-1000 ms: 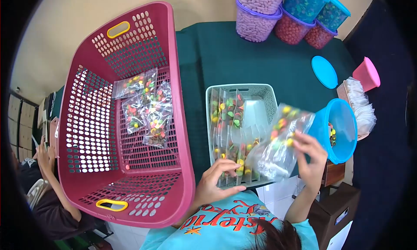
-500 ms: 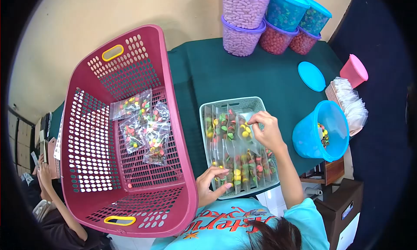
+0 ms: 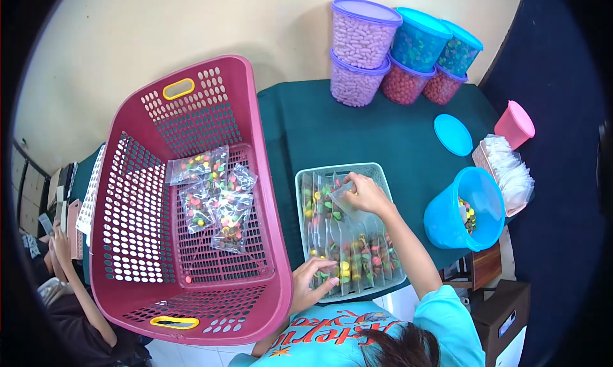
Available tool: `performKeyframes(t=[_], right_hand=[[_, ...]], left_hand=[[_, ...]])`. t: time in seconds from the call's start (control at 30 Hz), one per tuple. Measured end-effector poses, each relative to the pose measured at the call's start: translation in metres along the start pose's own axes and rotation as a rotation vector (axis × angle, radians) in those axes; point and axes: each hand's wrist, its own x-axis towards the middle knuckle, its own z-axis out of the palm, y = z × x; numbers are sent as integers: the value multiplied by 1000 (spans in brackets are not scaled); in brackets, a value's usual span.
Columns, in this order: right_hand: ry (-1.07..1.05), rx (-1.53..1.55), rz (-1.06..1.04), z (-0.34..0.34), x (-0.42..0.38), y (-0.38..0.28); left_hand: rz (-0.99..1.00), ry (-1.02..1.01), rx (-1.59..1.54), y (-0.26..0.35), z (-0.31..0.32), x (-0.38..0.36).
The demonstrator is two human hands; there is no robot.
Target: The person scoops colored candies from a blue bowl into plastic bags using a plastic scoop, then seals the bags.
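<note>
A pale green basket (image 3: pixel 378 173) holds rows of clear plastic bags of candies (image 3: pixel 345 268) in red, yellow, green and brown, standing on edge. My right hand (image 3: pixel 365 193) is over the basket's back row, thumb and fingertips pinched on the upper part of one candy bag (image 3: pixel 345 198), which leans under the hand. At the front left corner rests my left hand (image 3: pixel 311 284), thumb and fingers apart, fingertips touching the bags of the front row. To the left, several more filled bags (image 3: pixel 217 198) lie flat in a large maroon laundry basket (image 3: pixel 271 239).
Lidded tubs of candies (image 3: pixel 364 41) are stacked at the back. On the right are a blue tub (image 3: pixel 444 214) with candies inside, a blue lid (image 3: pixel 453 135), a pink container (image 3: pixel 514 124) and a basket of empty bags (image 3: pixel 507 169). Another person's hand (image 3: pixel 60 246) shows at far left.
My right hand has moved left across the back row, and the pinched bag now tilts beneath it. My left hand stays at the front left corner. The whole view has shifted slightly.
</note>
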Motion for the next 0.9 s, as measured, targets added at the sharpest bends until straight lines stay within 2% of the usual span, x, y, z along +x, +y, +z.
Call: performKeyframes(t=[0.13,0.2,0.27,0.43,0.63,0.77,0.87,0.9], right_hand=[[-36,-30,13,13,36,32],[-226,128,63,12,46,37],[-225,149,96,11,50,37],[-242,73,-59,14,56,44],[-310,56,-90,9,53,43],[-357,34,-46,-3,44,28],[-340,-91,-54,-16,35,15],[-431,-46,-5,-20,34,18]], left_hand=[[-28,31,-4,-3,-2,-3],[-27,47,-17,-5,-2,-4],[-29,58,-12,-7,-3,-4],[-1,68,-4,-8,-3,0],[-12,43,-5,-8,-1,-4],[-28,23,5,-8,-2,-5],[-25,7,11,-8,-2,-6],[-16,6,18,-9,-2,-6]])
